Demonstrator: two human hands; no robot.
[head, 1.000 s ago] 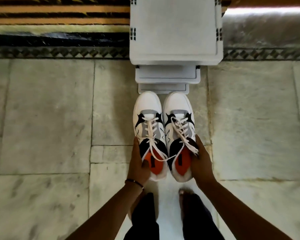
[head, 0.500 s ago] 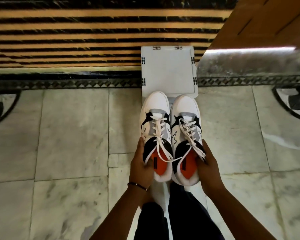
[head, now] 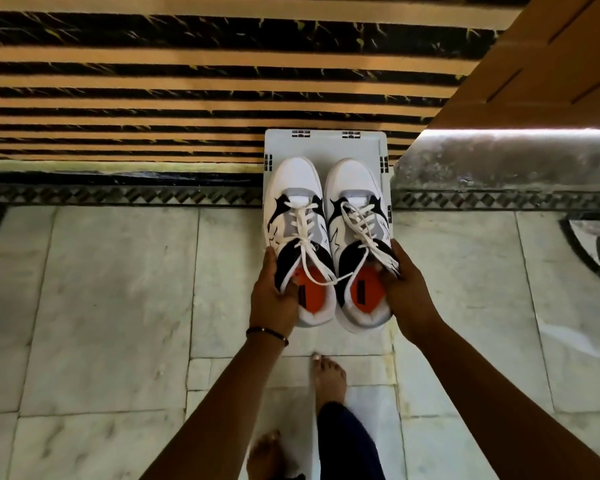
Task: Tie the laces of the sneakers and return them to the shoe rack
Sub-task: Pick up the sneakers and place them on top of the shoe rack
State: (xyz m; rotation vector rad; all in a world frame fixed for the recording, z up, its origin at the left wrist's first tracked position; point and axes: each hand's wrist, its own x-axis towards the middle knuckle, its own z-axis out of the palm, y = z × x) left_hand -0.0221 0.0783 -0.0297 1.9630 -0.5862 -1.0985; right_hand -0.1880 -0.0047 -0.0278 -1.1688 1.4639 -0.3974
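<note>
Two white, grey and black sneakers with orange insoles are held side by side above the white shoe rack. My left hand grips the outer heel side of the left sneaker. My right hand grips the outer heel side of the right sneaker. The toes reach over the rack's top, the heels hang out over the floor. White laces run down each tongue and loop between the two shoes; I cannot tell whether they are knotted.
The rack stands against a wall of tan and black stripes. A brown wooden panel and a shiny metal strip lie to its right. Pale marble tiles spread around. My bare feet stand just below the shoes.
The sneakers have moved forward from in front of the rack to over its top. The camera has risen and pulled back, showing more wall and floor.
</note>
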